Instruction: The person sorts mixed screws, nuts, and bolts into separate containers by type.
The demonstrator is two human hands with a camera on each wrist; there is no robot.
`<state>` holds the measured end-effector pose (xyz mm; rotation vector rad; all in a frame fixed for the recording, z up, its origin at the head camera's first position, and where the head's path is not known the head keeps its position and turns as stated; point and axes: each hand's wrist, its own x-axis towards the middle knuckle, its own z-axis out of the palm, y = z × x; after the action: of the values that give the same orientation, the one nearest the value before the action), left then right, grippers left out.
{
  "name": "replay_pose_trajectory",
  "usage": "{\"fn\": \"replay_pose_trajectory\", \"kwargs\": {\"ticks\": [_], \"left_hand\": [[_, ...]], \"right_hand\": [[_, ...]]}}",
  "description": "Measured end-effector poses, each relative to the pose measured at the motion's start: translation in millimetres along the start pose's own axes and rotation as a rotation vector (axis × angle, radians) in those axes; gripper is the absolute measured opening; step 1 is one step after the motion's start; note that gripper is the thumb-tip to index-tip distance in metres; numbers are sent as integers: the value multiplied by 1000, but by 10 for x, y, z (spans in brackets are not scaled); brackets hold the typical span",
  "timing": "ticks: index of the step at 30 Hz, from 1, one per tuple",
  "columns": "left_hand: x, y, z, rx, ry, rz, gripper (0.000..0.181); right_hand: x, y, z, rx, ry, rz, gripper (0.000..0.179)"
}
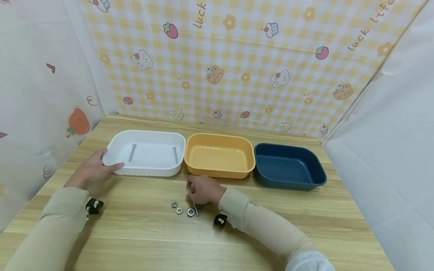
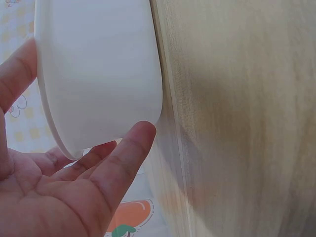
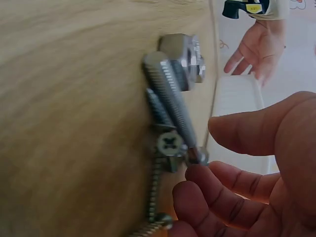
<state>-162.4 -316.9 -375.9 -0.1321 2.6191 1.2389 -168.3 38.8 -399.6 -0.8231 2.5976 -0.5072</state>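
Observation:
At the left, my left hand (image 1: 93, 169) grips the near left corner of a white tray (image 1: 145, 171), thumb at the rim and fingers against the outer wall (image 2: 98, 74). Two bolts (image 1: 132, 153) lie apart inside that tray. My right hand (image 1: 207, 189) is low over the table, in front of a yellow tray (image 1: 217, 174). In the right wrist view its thumb and fingers stand apart, with fingertips right at the head of a long bolt (image 3: 170, 94). A cross-head screw (image 3: 169, 143) and more screws lie beside it, partly hidden by the hand in the head view.
Several metal nuts (image 1: 179, 210) lie on the wooden table (image 1: 142, 233), left of the right hand. A dark blue tray (image 1: 291, 185) stands right of the yellow one, the three trays in a row. Behind them hangs a checked cloth (image 1: 251, 56); white cloth (image 1: 400, 143) borders the right.

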Motion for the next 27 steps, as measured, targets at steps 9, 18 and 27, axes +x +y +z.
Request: {"fn": "replay_pose_trajectory", "kwargs": {"ticks": [9,18,27], "left_hand": [[-1,28,5,14,2,-12,112],[-3,58,-2,14,11,-2,109],[3,16,6,6,4,4,107]], "right_hand": [[-1,25,50,10,5,-12,20],[25,32,31,67,23,-24,9],[67,62,43,250,40,-4,5]]}}
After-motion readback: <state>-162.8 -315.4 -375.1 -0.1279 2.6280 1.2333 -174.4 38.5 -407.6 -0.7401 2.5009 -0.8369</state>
